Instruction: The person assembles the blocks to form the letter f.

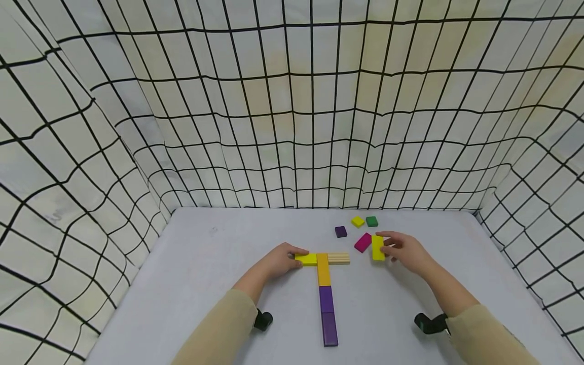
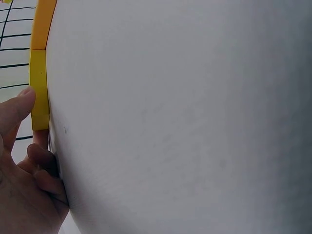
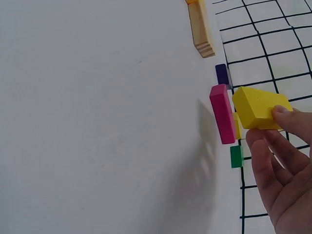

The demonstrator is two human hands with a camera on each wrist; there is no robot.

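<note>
My left hand pinches the left end of a yellow block on the table, thumb on its near side. That block's right end meets an orange block. Two purple blocks continue in line from the orange one toward me. A ribbed plain-wood block extends to the right from its top. Over on the right, my right hand holds another yellow block between thumb and fingers, above the tabletop. Just left of it lies a pink block.
Beyond the pink block lie a small dark purple block, a small yellow block and a small green block. The white table is bordered at the back and sides by white walls with black netting.
</note>
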